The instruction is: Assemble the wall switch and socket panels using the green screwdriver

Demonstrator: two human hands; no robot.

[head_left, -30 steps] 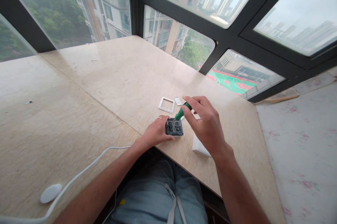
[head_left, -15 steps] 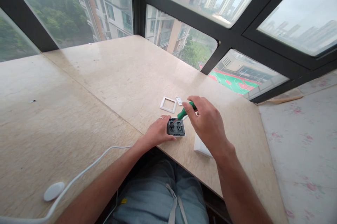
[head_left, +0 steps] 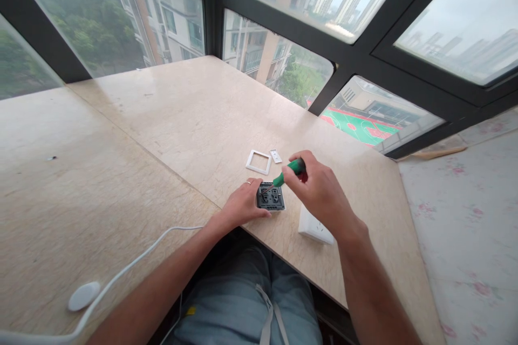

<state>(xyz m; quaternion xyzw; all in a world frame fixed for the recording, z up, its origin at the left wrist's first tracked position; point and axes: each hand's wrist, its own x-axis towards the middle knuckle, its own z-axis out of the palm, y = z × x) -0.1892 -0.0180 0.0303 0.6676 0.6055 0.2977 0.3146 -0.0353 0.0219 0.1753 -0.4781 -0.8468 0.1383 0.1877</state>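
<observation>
Near the front edge of the stone ledge lies a wall switch [head_left: 273,199] with its dark inner mechanism facing up. My left hand [head_left: 244,199] grips it from the left, thumb along the near side and fingers at the far corner. In my right hand [head_left: 319,185] is a screwdriver [head_left: 285,173] with a green handle, slanting down to the left. Its tip reaches the left part of the switch; whether it sits in a screw is too small to tell. Just beyond are a white frame [head_left: 264,171] and a small white cover piece [head_left: 275,156].
A white wall socket [head_left: 314,228] sits on the ledge under my right forearm. A white cable [head_left: 133,262] and a round white disc [head_left: 83,296] are at the left. Windows with dark frames [head_left: 343,59] border the ledge; a flowered wall [head_left: 465,226] stands right.
My right hand has turned on the screwdriver handle and shifted slightly right, uncovering more of the white socket. My left hand stays in place on the switch.
</observation>
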